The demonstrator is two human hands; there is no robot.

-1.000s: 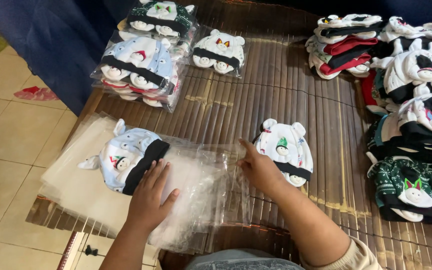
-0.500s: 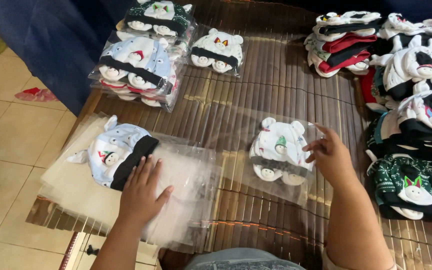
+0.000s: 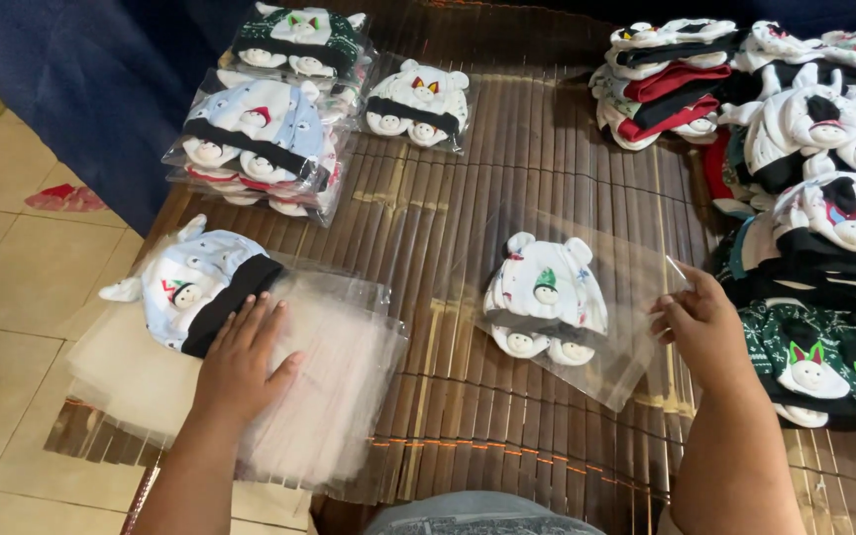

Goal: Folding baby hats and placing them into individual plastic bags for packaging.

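My left hand (image 3: pixel 240 359) lies flat, fingers apart, on a stack of clear plastic bags (image 3: pixel 329 396) at the near left of a brown bamboo mat (image 3: pixel 428 228). Just beyond my fingers a light blue baby hat with a black band (image 3: pixel 190 287) rests on the same stack. My right hand (image 3: pixel 705 327) pinches the right edge of a clear bag (image 3: pixel 636 287) that lies on the mat with a white baby hat (image 3: pixel 545 297) inside it.
Bagged hats are piled at the far left (image 3: pixel 269 129), with one white bagged hat (image 3: pixel 418 99) beside them. Loose hats in white, green, red and black are heaped along the right side (image 3: pixel 824 198). A dark blue cloth (image 3: pixel 91 89) hangs at the left over a tiled floor.
My right hand has drawn the clear bag with the white hat in it to the right, away from the stack. My left hand stays pressed on the bag stack.
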